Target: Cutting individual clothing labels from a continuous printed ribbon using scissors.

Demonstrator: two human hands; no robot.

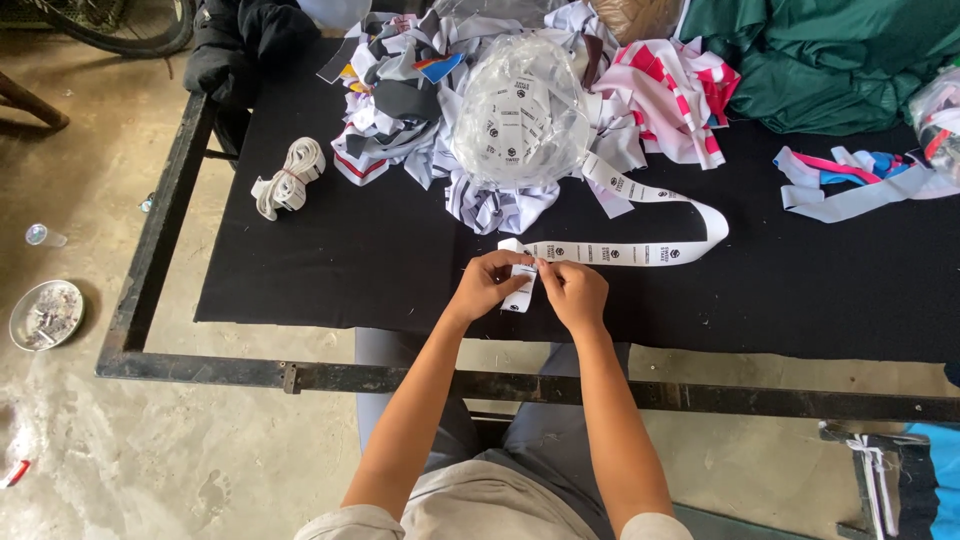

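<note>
Both hands are working at the near-centre of the table w/ black cloth top (330,270). Left hand (488,285) and right hand (572,293) are meeting fingertip to fingertip, fingers curled in, each pinching the end of a white printed label ribbon (640,252). A short folded bit is hanging down between the hands.

The ribbon is running right from the hands along the cloth, looping round at approx mid-right, then heading back up-left to a clear plastic bag of white labels (520,110) sitting at top centre.

Edges/room: hands are sitting just inside the near cloth edge. The black metal table frame (400,378) is sticking out past the cloth on the near and left sides. Bare cloth is lying open left of the hands and right of them under the loop; far side is crowded.

Surface: pile of mixed white, grey and pink fabric scraps (400,100) is spreading round the bag. Dark green folded cloth (830,60) is lying top right. Loose white, pink and blue strips (850,180) are lying at the right edge. Small tied bundle of white elastic band (288,178) is lying alone on the left, well apart from the hands.

Room: rough concrete floor (150,450), round metal dish of scraps (46,314) and a small clear bottle (45,236) are sitting on it at left. Bicycle wheel (120,25) is showing top left.
</note>
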